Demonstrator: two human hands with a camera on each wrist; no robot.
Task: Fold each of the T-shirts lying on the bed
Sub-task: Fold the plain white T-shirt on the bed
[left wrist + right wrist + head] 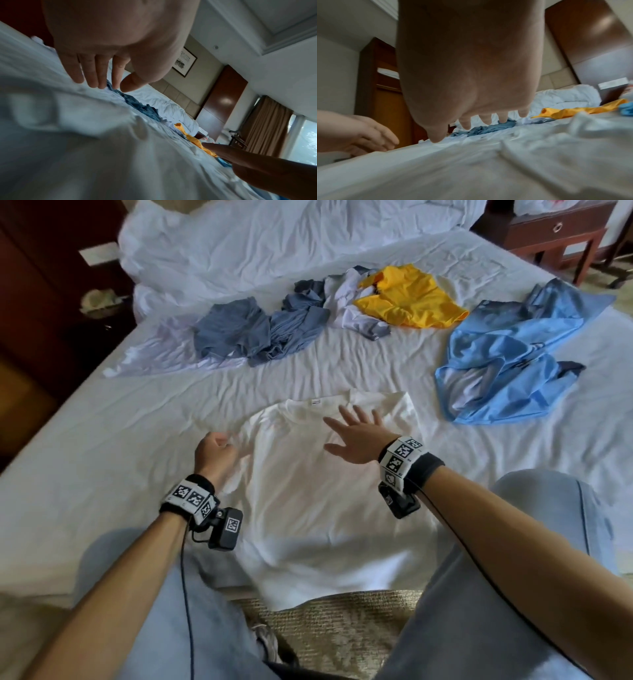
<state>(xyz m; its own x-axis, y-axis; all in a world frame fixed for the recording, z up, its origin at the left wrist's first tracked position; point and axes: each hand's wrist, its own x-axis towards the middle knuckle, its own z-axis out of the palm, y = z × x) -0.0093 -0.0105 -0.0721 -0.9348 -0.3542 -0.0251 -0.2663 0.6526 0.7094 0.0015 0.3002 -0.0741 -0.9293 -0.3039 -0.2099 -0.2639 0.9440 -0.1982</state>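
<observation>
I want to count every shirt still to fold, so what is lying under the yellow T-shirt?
A crumpled white garment with grey trim shows from under the left edge of the yellow T-shirt, on the white bed sheet. Anything else beneath the yellow fabric is covered.

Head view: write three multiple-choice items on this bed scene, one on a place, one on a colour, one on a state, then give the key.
1. Where does the flat white cotton T-shirt lie?
A. nearest the person
B. by the pillows
C. on the floor

2. What colour is the crumpled shirt between the grey-blue shirts and the light blue shirt?
A. red
B. yellow
C. green

3. How is the right hand?
A. fisted
B. pinching a sleeve
C. open, fingers spread

Key: A, it lies spread at the near edge of the bed; B, bright yellow fabric; C, straight fingers above the shirt's chest.
</observation>
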